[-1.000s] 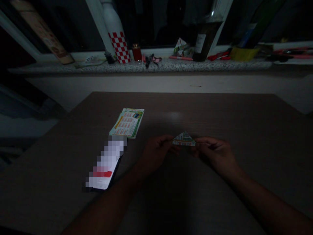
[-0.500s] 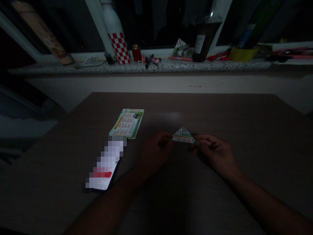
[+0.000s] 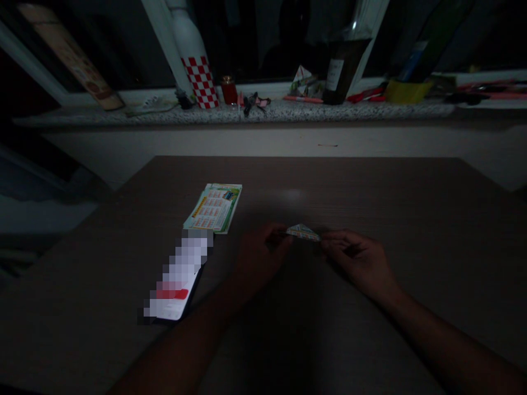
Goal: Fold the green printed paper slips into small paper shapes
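A small folded piece of printed paper (image 3: 303, 232), roughly triangular, is held between my two hands just above the table. Its left corner is pinched by my left hand (image 3: 263, 253), fingers closed on it. At the right corner, the fingertips of my right hand (image 3: 357, 255) grip the paper too. The paper tilts so that its face looks flattened from here. To the left lie a stack of printed lottery-like slips (image 3: 216, 208) and, nearer me, a phone (image 3: 181, 280) with a lit, partly blurred screen.
The brown table (image 3: 395, 192) meets a white wall below a speckled stone sill (image 3: 288, 112). Along the sill stand a red-checked bottle (image 3: 200, 77), a small red jar (image 3: 229, 92), a dark cup (image 3: 341, 79), a folded paper piece (image 3: 302, 79) and a yellow holder (image 3: 407, 91).
The folded paper has tipped flatter and shifted slightly left, showing less of its triangular face. My right hand has moved a little left with it; both hands keep their hold.
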Demonstrator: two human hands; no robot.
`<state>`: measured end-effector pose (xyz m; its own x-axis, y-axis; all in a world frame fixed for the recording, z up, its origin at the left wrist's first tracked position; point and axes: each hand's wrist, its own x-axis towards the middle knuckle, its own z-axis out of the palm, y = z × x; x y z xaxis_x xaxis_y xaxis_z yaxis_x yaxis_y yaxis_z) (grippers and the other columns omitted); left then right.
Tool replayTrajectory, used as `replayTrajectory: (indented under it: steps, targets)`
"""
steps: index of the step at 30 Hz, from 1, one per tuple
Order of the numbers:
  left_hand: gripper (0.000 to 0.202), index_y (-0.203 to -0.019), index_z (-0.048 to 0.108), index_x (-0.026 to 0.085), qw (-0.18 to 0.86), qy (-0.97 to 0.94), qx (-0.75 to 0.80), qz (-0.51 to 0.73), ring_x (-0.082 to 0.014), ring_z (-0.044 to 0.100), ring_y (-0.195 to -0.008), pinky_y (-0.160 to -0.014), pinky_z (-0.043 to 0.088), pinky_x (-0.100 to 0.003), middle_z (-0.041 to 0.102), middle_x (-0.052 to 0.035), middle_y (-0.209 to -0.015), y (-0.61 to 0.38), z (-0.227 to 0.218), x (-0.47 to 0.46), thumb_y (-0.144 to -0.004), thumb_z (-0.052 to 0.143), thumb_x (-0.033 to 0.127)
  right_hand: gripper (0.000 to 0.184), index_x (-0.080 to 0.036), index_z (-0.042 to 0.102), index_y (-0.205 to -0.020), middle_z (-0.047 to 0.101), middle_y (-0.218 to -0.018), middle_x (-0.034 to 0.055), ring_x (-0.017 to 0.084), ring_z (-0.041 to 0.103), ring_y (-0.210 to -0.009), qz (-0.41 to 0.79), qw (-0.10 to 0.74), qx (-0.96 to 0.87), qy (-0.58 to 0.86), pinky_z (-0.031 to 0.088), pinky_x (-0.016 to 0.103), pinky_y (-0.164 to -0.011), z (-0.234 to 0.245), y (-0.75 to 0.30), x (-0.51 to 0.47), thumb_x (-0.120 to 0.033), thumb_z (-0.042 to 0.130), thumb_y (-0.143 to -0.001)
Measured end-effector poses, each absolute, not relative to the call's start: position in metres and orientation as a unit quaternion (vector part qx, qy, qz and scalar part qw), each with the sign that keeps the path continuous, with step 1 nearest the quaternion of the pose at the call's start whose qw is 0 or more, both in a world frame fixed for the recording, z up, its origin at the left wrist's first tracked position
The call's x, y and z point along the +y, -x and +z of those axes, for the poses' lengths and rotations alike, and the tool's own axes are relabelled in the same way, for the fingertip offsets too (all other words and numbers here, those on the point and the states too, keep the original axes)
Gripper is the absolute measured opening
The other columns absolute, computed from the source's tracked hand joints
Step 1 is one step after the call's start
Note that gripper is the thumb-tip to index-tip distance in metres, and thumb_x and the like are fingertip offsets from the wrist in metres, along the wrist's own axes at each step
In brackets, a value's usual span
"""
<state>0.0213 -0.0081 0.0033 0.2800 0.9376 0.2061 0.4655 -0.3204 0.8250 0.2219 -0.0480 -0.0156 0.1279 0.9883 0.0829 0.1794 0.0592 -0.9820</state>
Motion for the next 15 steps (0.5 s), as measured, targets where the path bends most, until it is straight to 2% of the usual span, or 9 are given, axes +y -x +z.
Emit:
replayTrajectory:
  steps: [15]
  targets:
    - [0.019,-0.100,0.064,0.021,0.275,-0.757,0.490,0.335,-0.0149,0.066,-0.077,-0.072,0.052,-0.028,0.071,-0.0011,-0.088,-0.0237,0.0067,-0.0108,-0.082,0.062,0.027,0.016,-0.017,0.068,-0.086,0.071,-0.068,0.0030,0.015,0.066,-0.060,0.359,0.502,-0.557,0.555,0.053,0.025,-0.055,-0.0166,-0.2213,-0.0486,-0.031,0.067,-0.078]
